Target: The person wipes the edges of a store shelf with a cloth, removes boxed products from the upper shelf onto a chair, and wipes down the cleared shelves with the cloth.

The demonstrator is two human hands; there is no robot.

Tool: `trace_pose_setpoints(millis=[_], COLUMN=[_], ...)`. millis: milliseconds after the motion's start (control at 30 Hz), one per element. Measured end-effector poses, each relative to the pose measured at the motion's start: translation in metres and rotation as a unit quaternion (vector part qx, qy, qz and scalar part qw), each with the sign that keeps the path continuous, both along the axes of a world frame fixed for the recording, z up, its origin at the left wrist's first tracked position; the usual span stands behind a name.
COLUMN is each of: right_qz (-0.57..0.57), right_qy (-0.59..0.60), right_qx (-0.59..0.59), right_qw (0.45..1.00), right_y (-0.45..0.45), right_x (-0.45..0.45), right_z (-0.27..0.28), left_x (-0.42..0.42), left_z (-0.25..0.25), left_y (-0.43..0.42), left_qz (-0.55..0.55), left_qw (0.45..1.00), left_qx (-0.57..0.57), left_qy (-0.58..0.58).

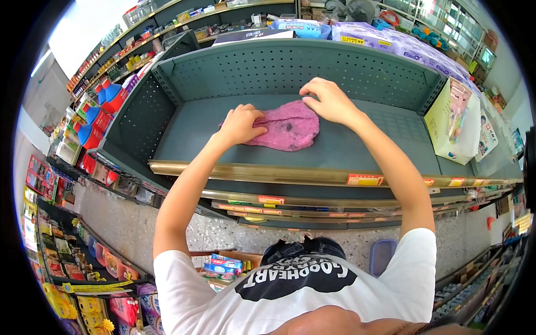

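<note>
A pink cloth (287,127) with dark stains lies folded on the grey metal shelf (201,134). On the cloth's left end rests my left hand (241,124), its thumb and fingers bent over the fabric. My right hand (328,100) is just above the cloth's upper right edge, fingers curled but apart, with nothing visible between them. The perforated back panel (268,70) stands behind both hands.
A pale green box (455,120) with small goods stands at the shelf's right end. Red and blue bottles (100,120) line the left side. Purple packs (391,44) sit beyond the back panel. A price rail (312,176) runs along the front edge.
</note>
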State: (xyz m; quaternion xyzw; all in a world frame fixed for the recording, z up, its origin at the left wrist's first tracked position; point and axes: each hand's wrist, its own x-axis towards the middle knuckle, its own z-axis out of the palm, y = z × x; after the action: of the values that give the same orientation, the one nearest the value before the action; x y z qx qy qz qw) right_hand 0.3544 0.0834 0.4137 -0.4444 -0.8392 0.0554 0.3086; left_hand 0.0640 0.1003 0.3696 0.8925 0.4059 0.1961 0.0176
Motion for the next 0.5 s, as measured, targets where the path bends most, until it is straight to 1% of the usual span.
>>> trace_pose_setpoints(millis=[33, 67, 167, 200, 233, 267, 300, 333, 367, 433, 500], right_qz=[-0.006, -0.014, -0.062, -0.085, -0.109, -0.138, -0.168, -0.197, -0.226, -0.276, -0.325], right_qy=[0.012, 0.025, 0.076, 0.095, 0.115, 0.130, 0.146, 0.164, 0.186, 0.229, 0.255], right_qx=[0.001, 0.004, -0.004, -0.008, -0.012, -0.015, -0.018, -0.009, -0.021, -0.046, -0.062], right_qw=[1.000, 1.000, 0.995, 0.992, 0.987, 0.982, 0.975, 0.967, 0.956, 0.933, 0.908], right_y=[-0.009, -0.019, -0.055, -0.070, -0.083, -0.094, -0.106, -0.118, -0.131, -0.157, -0.179], right_x=[0.009, 0.019, 0.055, 0.069, 0.084, 0.101, 0.119, 0.135, 0.150, 0.173, 0.190], right_z=[0.002, 0.003, 0.007, 0.007, 0.005, 0.001, -0.004, -0.010, -0.015, -0.025, -0.033], left_x=[0.006, 0.005, 0.004, -0.001, -0.010, -0.019, -0.034, -0.045, -0.052, -0.065, -0.069], left_z=[-0.002, 0.002, 0.009, 0.005, 0.007, 0.016, 0.014, 0.021, 0.036, 0.043, 0.059], left_y=[0.003, 0.007, 0.016, 0.022, 0.025, 0.022, 0.033, 0.031, 0.023, 0.020, 0.009], left_qz=[0.013, 0.012, -0.009, -0.008, -0.040, -0.046, -0.094, -0.092, -0.103, -0.152, -0.201], left_qw=[0.999, 0.998, 0.998, 0.998, 0.990, 0.987, 0.973, 0.940, 0.906, 0.817, 0.754], left_qx=[-0.039, -0.054, -0.041, -0.066, -0.096, -0.091, -0.107, -0.202, -0.256, -0.314, -0.342], left_qy=[-0.010, 0.013, 0.046, -0.018, -0.092, -0.126, -0.181, -0.260, -0.321, -0.460, -0.524])
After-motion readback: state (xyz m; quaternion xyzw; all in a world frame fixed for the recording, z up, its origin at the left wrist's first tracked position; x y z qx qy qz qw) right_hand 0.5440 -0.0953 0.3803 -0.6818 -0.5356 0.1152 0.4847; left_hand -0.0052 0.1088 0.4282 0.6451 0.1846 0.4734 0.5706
